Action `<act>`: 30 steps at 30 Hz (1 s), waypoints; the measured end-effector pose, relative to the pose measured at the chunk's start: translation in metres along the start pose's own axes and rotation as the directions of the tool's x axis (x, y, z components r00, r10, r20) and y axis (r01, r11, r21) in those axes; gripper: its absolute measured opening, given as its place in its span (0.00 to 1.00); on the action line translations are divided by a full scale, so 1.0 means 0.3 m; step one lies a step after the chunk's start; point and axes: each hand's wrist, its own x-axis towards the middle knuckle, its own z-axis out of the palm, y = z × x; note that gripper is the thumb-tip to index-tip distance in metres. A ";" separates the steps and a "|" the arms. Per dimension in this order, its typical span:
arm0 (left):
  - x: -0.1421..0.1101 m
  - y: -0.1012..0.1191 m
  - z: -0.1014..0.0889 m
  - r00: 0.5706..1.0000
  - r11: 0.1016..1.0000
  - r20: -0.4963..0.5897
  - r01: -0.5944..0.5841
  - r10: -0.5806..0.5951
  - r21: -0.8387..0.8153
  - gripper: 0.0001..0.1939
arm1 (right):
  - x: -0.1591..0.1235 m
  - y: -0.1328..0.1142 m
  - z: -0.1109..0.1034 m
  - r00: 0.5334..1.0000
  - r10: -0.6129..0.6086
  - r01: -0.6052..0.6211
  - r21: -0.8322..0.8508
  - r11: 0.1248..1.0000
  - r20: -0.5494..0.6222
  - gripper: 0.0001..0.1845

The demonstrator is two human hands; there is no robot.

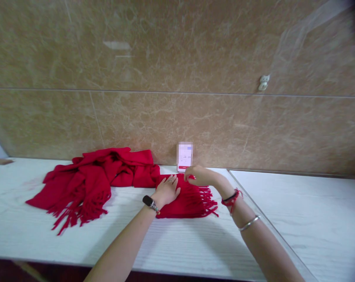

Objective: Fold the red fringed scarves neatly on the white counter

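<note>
A red fringed scarf [189,201] lies on the white table, its right part flat and straight-edged, with tassels pointing right. My left hand [166,191] rests palm down on this flat part, fingers spread. Over the scarf's far edge, my right hand [198,175] is bent at the wrist with its fingers curled down and together. A bit of red shows by those fingertips; whether they pinch the cloth is hidden. To the left, more red fringed cloth [92,176] sits in a loose, rumpled heap that meets the flat part.
A phone [185,158] with a lit screen leans upright against the brown marbled wall [177,58], just behind my right hand. A small white cat-shaped piece [263,82] is on the wall. A seam [254,203] divides the white tabletop [318,219] on the right.
</note>
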 end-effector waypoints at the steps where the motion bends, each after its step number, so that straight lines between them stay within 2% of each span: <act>1: -0.006 0.001 -0.003 1.000 1.000 0.030 0.005 -0.004 -0.015 0.26 | 0.017 -0.028 0.018 0.997 -0.016 0.017 -0.009 1.000 0.079 0.15; 3: -0.015 0.000 -0.010 0.995 0.998 0.099 0.033 -0.027 -0.060 0.27 | 0.037 -0.046 0.053 0.971 0.062 -0.046 -0.073 0.996 0.232 0.15; 5: -0.019 0.000 -0.018 0.988 0.994 0.147 0.056 -0.042 -0.095 0.28 | 0.029 -0.014 0.069 0.926 0.199 -0.158 -0.151 0.976 0.320 0.14; 8: -0.021 0.004 -0.027 0.984 0.992 0.172 0.071 -0.051 -0.108 0.28 | -0.020 0.075 0.040 0.865 0.335 -0.271 -0.214 0.938 0.374 0.11; 10: -0.020 0.008 -0.028 0.986 0.993 0.159 0.071 -0.055 -0.097 0.27 | -0.048 0.107 0.002 0.858 0.369 -0.301 -0.231 0.925 0.358 0.13; 12: -0.018 0.009 -0.023 0.990 0.994 0.127 0.068 -0.057 -0.082 0.27 | -0.054 0.092 -0.024 0.901 0.341 -0.293 -0.205 0.934 0.267 0.16; 15: -0.015 0.003 -0.009 0.995 0.997 0.094 0.049 -0.043 -0.064 0.26 | -0.018 -0.003 -0.016 0.982 0.111 -0.105 -0.042 0.994 0.152 0.18; 17: -0.014 -0.003 -0.002 0.995 0.998 0.099 0.028 -0.022 -0.060 0.26 | 0.012 -0.075 0.009 0.979 -0.036 0.031 0.031 0.999 0.199 0.18; 18: -0.014 -0.006 -0.001 0.994 0.998 0.106 0.023 -0.016 -0.062 0.26 | 0.022 -0.100 0.020 0.968 -0.055 0.050 0.028 0.998 0.243 0.17; 21: -0.013 -0.009 -0.003 0.991 0.996 0.131 0.035 -0.025 -0.076 0.26 | 0.012 -0.108 0.025 0.923 0.068 -0.059 -0.035 0.998 0.378 0.13; 24: -0.013 -0.005 -0.008 0.991 0.996 0.129 0.046 -0.036 -0.081 0.25 | -0.036 -0.043 -0.017 0.853 0.222 -0.230 -0.041 0.972 0.473 0.11; 25: -0.012 -0.004 -0.008 0.992 0.996 0.122 0.044 -0.034 -0.078 0.25 | -0.052 -0.022 -0.035 0.845 0.241 -0.256 -0.036 0.966 0.478 0.11; 27: -0.011 -0.001 -0.007 0.995 0.997 0.098 0.033 -0.026 -0.067 0.25 | -0.069 -0.005 -0.063 0.884 0.209 -0.233 0.006 0.972 0.417 0.13; 29: -0.008 -0.001 -0.001 0.997 0.998 0.077 0.025 -0.021 -0.053 0.25 | -0.065 -0.026 -0.070 0.944 0.082 -0.118 0.096 0.988 0.320 0.16; 30: -0.006 -0.002 0.002 0.997 0.999 0.074 0.024 -0.020 -0.048 0.25 | -0.056 -0.047 -0.065 0.957 0.008 -0.051 0.142 0.988 0.290 0.17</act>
